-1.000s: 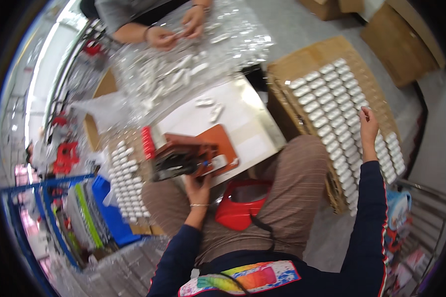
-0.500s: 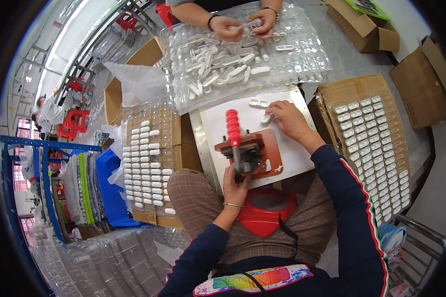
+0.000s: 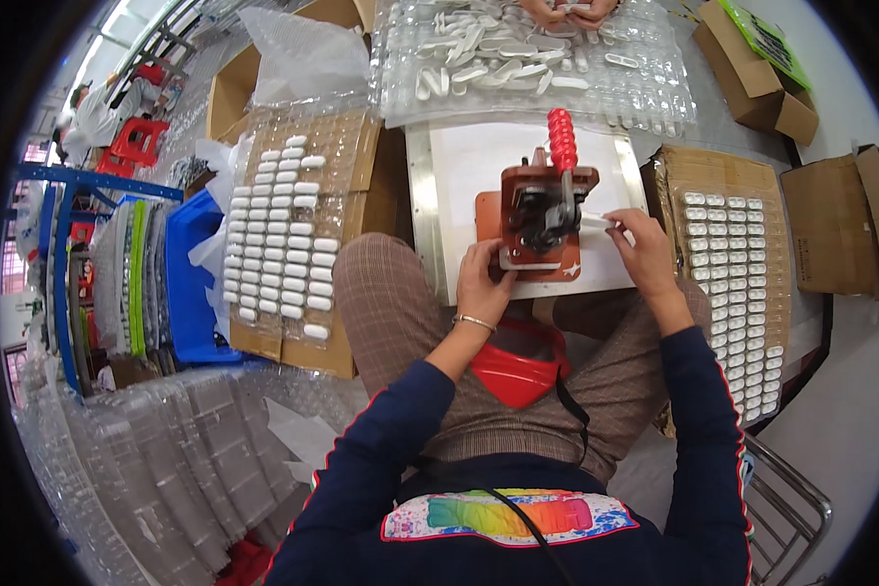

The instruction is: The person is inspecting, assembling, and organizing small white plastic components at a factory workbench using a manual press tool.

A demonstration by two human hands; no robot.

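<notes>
A toggle press (image 3: 547, 210) with a red ribbed handle and brown-red base stands on a white board (image 3: 454, 161) before my knees. My right hand (image 3: 645, 252) pinches one end of a slim white plastic piece (image 3: 593, 222) at the press's right side. The piece's other end points toward the metal clamp parts. At the left front of the base, my left hand (image 3: 485, 281) has its fingers bent in against the edge. A whitish strip (image 3: 535, 264) lies low in the press beside its fingertips. What the left fingers hold, if anything, is hidden.
Clear trays with rows of white pieces lie on cardboard at left (image 3: 288, 230) and right (image 3: 732, 283). Beyond the board, a bubbled plastic sheet (image 3: 405, 98) bears a heap of loose pieces. Another person's hands (image 3: 566, 12) work there. A red plastic part (image 3: 513, 376) lies in my lap.
My right hand has brought a white piece from the board's far right to the press's side. The left hand stays at the press's front. The whole view has shifted.
</notes>
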